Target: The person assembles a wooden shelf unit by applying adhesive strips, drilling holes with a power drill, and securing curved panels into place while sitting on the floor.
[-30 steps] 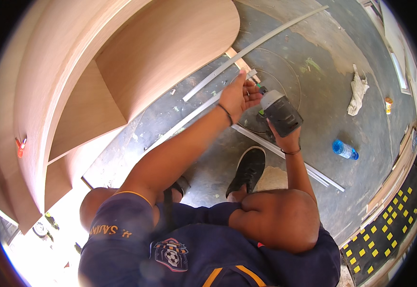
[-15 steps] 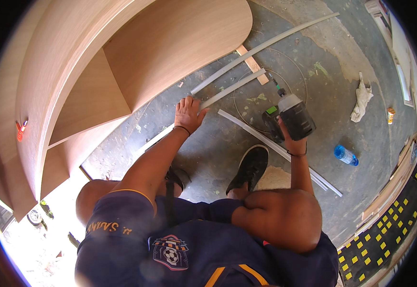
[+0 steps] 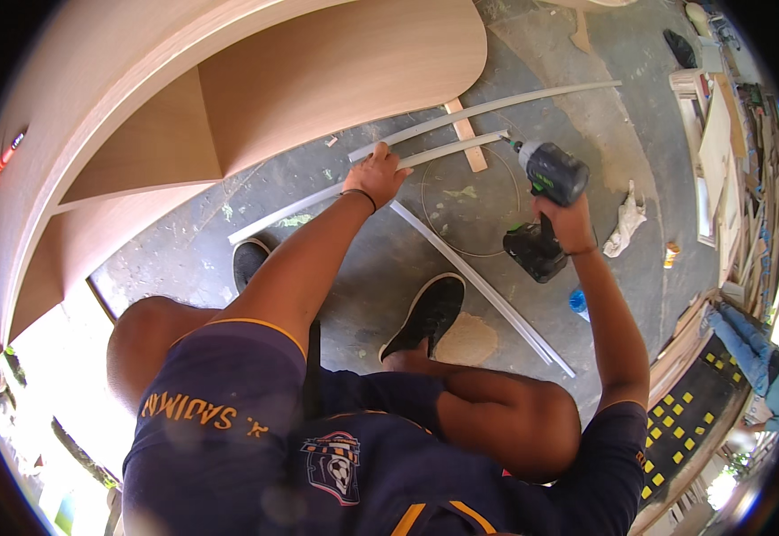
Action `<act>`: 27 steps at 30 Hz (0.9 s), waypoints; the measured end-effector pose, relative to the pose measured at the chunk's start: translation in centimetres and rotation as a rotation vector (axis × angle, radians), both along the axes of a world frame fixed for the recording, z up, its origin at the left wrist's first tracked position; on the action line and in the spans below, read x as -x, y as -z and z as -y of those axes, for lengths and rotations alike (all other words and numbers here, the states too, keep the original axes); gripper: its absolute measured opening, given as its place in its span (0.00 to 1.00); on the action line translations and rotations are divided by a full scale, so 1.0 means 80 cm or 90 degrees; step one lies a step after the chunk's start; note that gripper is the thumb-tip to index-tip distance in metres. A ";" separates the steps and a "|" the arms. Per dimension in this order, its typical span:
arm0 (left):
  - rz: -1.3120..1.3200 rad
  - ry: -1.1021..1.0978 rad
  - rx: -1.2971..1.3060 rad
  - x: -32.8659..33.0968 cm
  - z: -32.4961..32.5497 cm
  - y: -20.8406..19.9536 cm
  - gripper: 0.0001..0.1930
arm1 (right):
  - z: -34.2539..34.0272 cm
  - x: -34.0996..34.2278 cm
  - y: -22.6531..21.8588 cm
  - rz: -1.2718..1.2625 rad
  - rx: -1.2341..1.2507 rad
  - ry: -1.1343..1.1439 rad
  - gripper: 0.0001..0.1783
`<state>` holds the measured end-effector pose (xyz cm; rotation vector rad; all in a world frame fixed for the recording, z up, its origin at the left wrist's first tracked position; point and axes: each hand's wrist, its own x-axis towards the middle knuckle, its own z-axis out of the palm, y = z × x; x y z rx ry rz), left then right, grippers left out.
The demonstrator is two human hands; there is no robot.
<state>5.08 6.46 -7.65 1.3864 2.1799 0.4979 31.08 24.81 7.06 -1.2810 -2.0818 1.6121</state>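
My left hand [image 3: 377, 175] is closed round a long, narrow grey strip [image 3: 452, 150], which runs out on both sides of it just above the floor. The strip's far right end lies over a small wooden batten [image 3: 468, 134]. In my right hand [image 3: 570, 225] is a black and grey cordless drill [image 3: 554, 173], gripped by its handle. Its bit points left and sits right at the strip's far end; whether it touches cannot be made out. Beyond my left hand lies a second grey strip [image 3: 532, 96], apart from the held one.
Pale strips [image 3: 479, 284] lie near my right shoe. A large curved wooden cabinet [image 3: 345, 76] stands at left and behind. To the right are a blue bottle [image 3: 578, 302], a crumpled cloth [image 3: 626, 221], stacked boards [image 3: 707, 161] and a person in jeans [image 3: 747, 348].
The drill has swung from upright to pointing left, its bit now at the strip's end. My left hand keeps hold of the strip. The view has shifted, showing more at the right.
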 end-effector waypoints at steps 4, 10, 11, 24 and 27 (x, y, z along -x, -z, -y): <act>0.030 -0.044 0.014 -0.004 0.004 0.006 0.19 | -0.026 0.018 0.012 0.108 -0.048 -0.050 0.09; 0.103 -0.042 0.122 0.003 -0.001 -0.006 0.21 | -0.004 0.036 0.021 0.131 0.023 -0.012 0.05; 0.112 -0.035 0.124 0.006 0.002 -0.004 0.21 | -0.003 0.041 0.021 0.150 0.024 -0.014 0.05; 0.140 -0.005 0.160 0.006 0.006 -0.015 0.23 | -0.011 0.060 0.034 0.225 0.025 -0.035 0.06; 0.134 -0.010 0.170 0.003 0.004 -0.012 0.23 | -0.014 0.058 0.037 0.209 0.007 -0.041 0.07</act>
